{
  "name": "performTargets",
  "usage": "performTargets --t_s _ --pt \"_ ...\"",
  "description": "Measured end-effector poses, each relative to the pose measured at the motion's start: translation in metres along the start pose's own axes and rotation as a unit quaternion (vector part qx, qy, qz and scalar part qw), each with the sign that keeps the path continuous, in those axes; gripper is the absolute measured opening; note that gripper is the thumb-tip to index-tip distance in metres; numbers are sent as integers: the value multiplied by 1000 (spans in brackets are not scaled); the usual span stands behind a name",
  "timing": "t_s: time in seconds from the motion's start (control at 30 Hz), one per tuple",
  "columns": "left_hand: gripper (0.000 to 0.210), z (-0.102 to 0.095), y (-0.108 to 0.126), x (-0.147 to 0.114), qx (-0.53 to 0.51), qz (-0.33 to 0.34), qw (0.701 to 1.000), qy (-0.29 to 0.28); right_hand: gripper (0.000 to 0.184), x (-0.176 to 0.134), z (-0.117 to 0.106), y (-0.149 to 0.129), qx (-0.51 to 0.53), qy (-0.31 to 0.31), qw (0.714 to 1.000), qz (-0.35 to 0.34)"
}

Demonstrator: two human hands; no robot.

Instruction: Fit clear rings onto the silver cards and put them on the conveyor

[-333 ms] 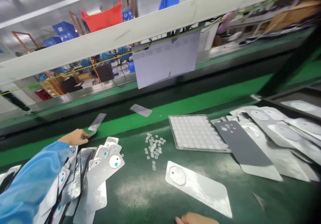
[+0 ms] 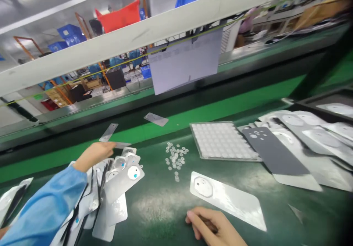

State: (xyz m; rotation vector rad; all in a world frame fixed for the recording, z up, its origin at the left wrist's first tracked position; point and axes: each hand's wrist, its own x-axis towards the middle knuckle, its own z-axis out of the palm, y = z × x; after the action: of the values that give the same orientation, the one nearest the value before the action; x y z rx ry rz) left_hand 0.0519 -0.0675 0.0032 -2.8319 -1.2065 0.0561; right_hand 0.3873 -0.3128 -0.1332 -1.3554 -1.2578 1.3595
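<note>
My left hand (image 2: 95, 154), in a blue sleeve, reaches over the left pile with its fingers closed on a thin, pale phone back panel (image 2: 122, 145). Below it lies a heap of phone back panels (image 2: 117, 187), several with round camera areas and blue dots. Near the bottom centre, my right hand (image 2: 213, 225) has curled fingers, thumb and fingertips together; whatever may be in the pinch is hidden. Just beyond that hand a single silver-white panel (image 2: 228, 198) lies flat. Small clear discs (image 2: 175, 157) are scattered at the middle of the green mat.
A white gridded tray (image 2: 223, 141) stands right of the discs. Beside it are a dark grey panel (image 2: 273, 152) and a stack of pale panels (image 2: 325, 165). Two panels lie on the green-black strip behind, including one panel (image 2: 156, 119). A paper sheet (image 2: 184, 66) hangs from the overhead beam.
My left hand has moved right and slightly nearer with the panel, away from the strip. My right hand has come further into view from the bottom edge. The camera view has shifted slightly.
</note>
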Motion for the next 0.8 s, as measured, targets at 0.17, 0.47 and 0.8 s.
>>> performTargets --t_s 0.17,0.47,0.8 --pt "39 19 105 -42 -45 306 942 130 80 34 33 -28 255 -129 948 137" --pt "62 66 163 -66 -573 -85 798 167 51 31 42 -20 169 -80 982 -34" --pt "48 113 200 -41 -775 -227 581 102 57 25 48 -5 -22 -109 993 -48"
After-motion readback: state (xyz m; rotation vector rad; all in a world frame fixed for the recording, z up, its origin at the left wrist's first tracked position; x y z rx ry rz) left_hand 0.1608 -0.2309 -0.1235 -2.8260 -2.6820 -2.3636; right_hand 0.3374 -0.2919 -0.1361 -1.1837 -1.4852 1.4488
